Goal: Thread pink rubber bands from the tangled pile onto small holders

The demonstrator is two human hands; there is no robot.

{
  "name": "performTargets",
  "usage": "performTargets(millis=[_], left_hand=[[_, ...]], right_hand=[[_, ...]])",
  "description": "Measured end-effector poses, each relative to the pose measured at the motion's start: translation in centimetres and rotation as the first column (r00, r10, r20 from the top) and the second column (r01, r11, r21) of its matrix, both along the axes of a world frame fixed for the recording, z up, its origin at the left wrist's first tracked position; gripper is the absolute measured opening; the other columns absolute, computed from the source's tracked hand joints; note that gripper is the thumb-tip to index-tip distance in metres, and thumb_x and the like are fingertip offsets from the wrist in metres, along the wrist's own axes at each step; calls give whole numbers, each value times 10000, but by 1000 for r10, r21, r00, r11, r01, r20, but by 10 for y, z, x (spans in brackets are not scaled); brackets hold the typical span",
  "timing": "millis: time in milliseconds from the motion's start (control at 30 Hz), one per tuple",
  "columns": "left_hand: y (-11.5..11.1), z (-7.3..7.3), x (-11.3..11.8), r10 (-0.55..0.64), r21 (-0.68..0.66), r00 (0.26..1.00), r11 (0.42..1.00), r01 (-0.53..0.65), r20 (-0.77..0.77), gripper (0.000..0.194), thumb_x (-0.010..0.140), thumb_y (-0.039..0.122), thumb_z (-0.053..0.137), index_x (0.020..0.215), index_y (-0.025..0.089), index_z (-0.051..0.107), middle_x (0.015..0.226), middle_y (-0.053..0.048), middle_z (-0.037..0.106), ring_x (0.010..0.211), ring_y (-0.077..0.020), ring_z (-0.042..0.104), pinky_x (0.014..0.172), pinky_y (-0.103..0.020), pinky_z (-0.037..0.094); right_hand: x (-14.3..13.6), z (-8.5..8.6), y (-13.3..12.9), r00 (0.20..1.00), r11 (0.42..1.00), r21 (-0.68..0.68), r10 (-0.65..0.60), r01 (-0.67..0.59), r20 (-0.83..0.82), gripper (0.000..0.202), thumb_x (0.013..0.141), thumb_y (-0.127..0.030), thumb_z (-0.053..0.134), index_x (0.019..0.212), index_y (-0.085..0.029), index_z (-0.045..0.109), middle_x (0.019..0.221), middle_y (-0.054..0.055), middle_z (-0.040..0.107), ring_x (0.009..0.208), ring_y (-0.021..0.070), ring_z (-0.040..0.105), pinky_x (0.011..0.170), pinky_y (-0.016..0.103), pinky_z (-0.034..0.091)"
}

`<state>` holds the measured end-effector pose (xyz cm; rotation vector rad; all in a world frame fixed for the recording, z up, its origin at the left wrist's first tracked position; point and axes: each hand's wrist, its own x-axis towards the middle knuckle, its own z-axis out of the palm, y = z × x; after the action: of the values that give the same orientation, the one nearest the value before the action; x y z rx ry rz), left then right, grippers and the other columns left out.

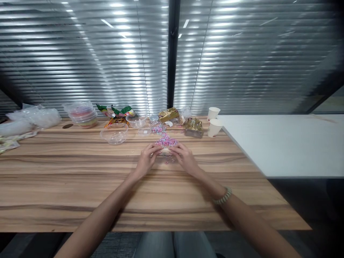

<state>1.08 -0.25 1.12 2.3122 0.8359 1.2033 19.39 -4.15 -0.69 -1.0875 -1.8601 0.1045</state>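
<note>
Both hands meet over the wooden table, just below a pile of small pink, purple and pale blue pieces [167,139]. My left hand [147,154] and my right hand [184,156] pinch opposite ends of a small whitish item [165,150], whose exact shape is blurred. A few loose coloured bits [170,162] lie beneath and just in front of the fingers. More of the small pieces sit in a clear container [158,128] behind the pile.
Clear bowls [114,134] stand behind left, near stacked lidded tubs [82,114] and green snack packets [115,110]. Plastic bags [34,117] lie far left. Gold packages [194,126] and two paper cups [214,128] are behind right. A white table [290,143] adjoins the wooden table [166,200].
</note>
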Motion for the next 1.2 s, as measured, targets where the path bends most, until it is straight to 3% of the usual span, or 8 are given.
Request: performTargets(millis=[333,567,800,1033,1200], left_hand=[[10,2,-9,-128,28,986,991,132,-104,203,830,138,430,894,165,620,834,-51,563,799,-136,536,715,-248,419],[8,-7,-5,-134,45,977,989,143,-164,236,816,194,475,1024,183,585,918,-77,591,875,-172,549,765,-297,432],[11,-13,-6,-118,81,975,987,136,-190,201,831,199,450,933,173,621,836,-72,612,794,-161,560,723,-291,437],[12,-6,-9,-202,64,944,972,226,-260,220,825,154,433,900,180,638,838,-71,617,819,-172,552,736,-303,428],[15,-12,-10,-158,42,955,984,174,-250,223,821,177,446,952,184,627,880,-77,626,841,-177,561,759,-318,435]], right_hand=[[5,3,1,986,998,-3,66,-66,154,272,865,-138,381,1010,-181,608,846,55,532,758,131,503,662,243,427],[5,-2,3,982,1000,-17,7,-3,187,252,872,-173,394,1034,-193,585,857,54,535,783,141,515,686,255,433],[2,-5,2,960,998,15,52,-58,275,195,866,-186,422,969,-188,587,901,55,564,838,148,514,716,266,427],[3,3,-1,931,988,-34,151,-148,332,204,864,-151,413,942,-199,595,886,37,577,873,146,499,753,276,415],[6,3,0,955,996,-43,91,-82,283,178,865,-211,435,934,-190,599,896,44,583,857,145,515,727,269,426]])
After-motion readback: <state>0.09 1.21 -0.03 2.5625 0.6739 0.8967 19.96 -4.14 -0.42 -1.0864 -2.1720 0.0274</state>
